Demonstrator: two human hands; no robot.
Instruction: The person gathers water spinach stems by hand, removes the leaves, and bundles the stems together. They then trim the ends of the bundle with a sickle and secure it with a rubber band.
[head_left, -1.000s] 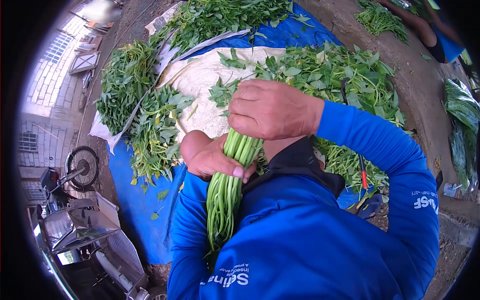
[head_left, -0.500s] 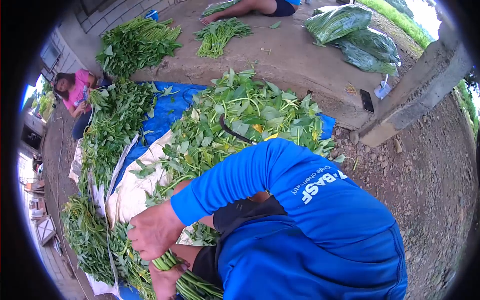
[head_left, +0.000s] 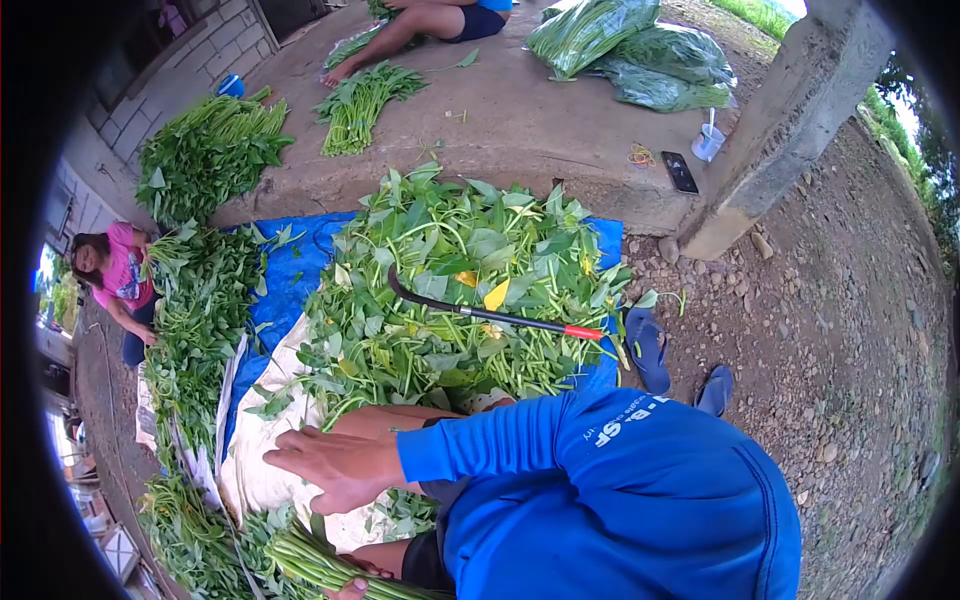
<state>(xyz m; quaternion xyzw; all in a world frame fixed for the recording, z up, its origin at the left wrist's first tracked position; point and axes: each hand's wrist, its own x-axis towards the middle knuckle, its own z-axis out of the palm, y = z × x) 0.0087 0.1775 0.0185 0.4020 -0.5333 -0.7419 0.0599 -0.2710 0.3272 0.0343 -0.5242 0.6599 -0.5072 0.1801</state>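
Note:
My right hand [head_left: 340, 467] stretches over the pale sack [head_left: 265, 440], open and empty, with its fingers apart. Lower down, my left hand [head_left: 352, 588] is closed around a bundle of green stems [head_left: 305, 560], partly cut off by the bottom edge. Beyond my legs lies a big heap of loose leafy stems [head_left: 480, 250] on a blue tarp [head_left: 300, 265]. A curved blade with a black shaft and red handle end [head_left: 520, 320] rests on that heap. A long row of leafy greens [head_left: 195, 350] runs down the left side.
A person in pink [head_left: 122, 280] sits at the left by the greens. Bundles [head_left: 358, 108], filled plastic bags [head_left: 640, 50] and a phone [head_left: 680, 172] lie on the concrete ledge [head_left: 520, 130]. Another person's legs [head_left: 410, 30] show there. Slippers [head_left: 648, 350] lie beside the pillar [head_left: 785, 125].
My right hand has let go of the stems, risen and opened. The bundle's end now shows past my left hand. The view has shifted, uncovering the whole blade and the slippers.

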